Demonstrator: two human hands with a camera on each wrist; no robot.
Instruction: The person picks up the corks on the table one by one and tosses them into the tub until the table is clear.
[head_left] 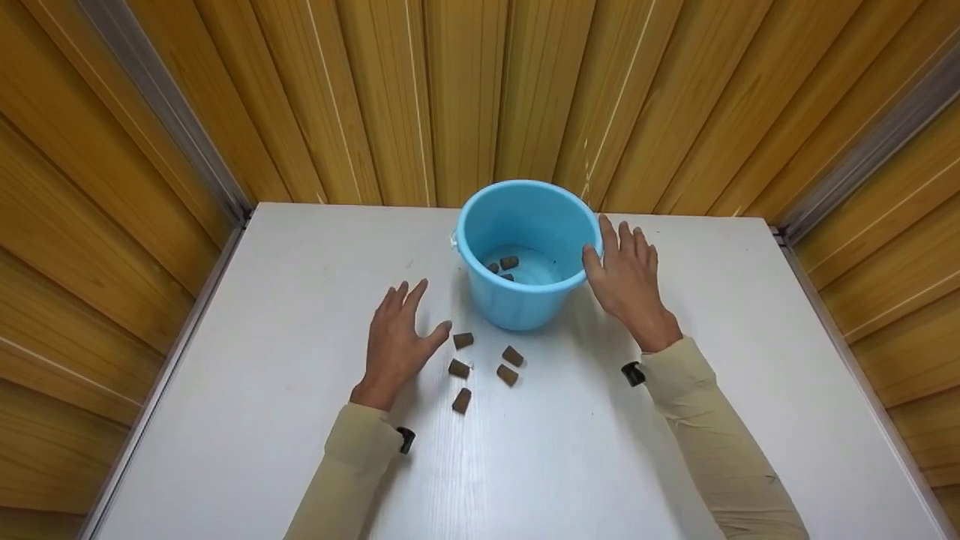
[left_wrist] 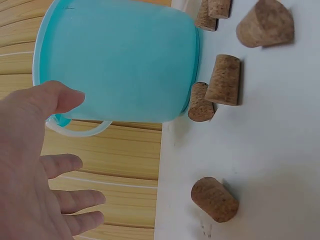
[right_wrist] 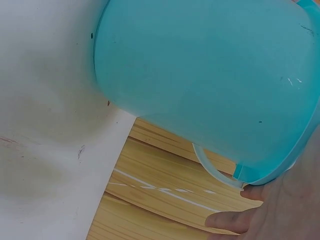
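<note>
Head view: we are seeing a light-blue plastic bucket [head_left: 517,311] standing upright on a white table [head_left: 600,465], its mouth facing up, which is presumably keeping three cork stoppers [head_left: 509,262] contained on its floor. Five tapered cork stoppers [head_left: 462,400] are lying loose on their sides, between six and seven o'clock of the bucket. At its eight o'clock, the left hand [head_left: 397,341] is hovering beside them, fingers and thumb spread, grasping nothing. At three to four o'clock, the right hand [head_left: 628,283] is lying alongside the rim [head_left: 525,290], fingers extended and thumb overlapping the edge, perhaps for steadying; we are not able to tell whether it is pressing.

Left wrist view: at eight o'clock of the frame, the left hand is showing empty. A white handle [left_wrist: 75,133] is hanging near its thumb, and one cork [left_wrist: 215,199] is lying well apart from the others at five o'clock.

Right wrist view: at four o'clock, the right hand's fingers are reaching past the rim, beside the handle, apparently unclenched.
</note>
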